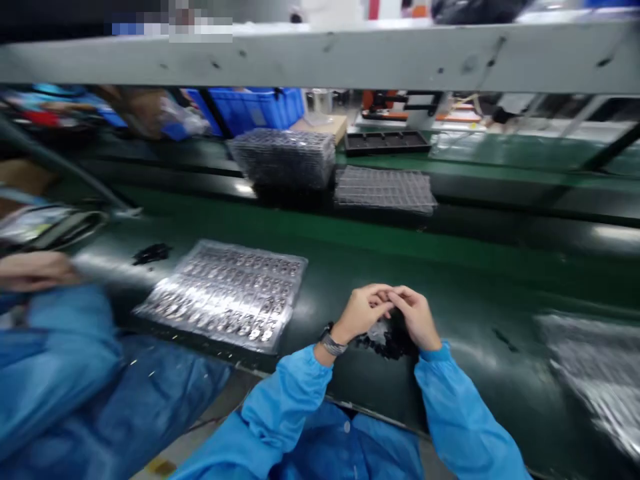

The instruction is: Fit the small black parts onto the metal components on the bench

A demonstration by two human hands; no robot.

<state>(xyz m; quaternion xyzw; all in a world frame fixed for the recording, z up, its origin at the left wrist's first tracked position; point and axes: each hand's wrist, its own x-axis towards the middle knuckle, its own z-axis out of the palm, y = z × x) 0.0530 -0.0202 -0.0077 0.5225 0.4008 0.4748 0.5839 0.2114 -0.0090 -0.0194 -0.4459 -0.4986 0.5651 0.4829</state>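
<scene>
Blue sleeves frame the worker's two bare hands in the head camera's view, where the left hand (361,311) and the right hand (418,319) meet at the fingertips above a green table (480,300). Fingers are bent and pinched close; whether anything small sits between them cannot be told. A pile of black pieces (387,348) lies on the table directly below the hands, near its front edge, with a scrap of something clear among it. A watch (332,344) circles the left wrist. To the left, a clear tray (291,305) holds rows of small shiny parts, tilted at an angle to the table edge; beyond its far left corner rests a smaller black heap (152,253). At far left, a co-worker's hand (36,271) is blurred. Another clear tray (600,373), also blurred, lies at right. Across the back stand a tall stack of clear trays (285,160), a lower stack (385,189), a black tray (395,149) and a blue crate (265,110), all below a pale beam (320,61).
</scene>
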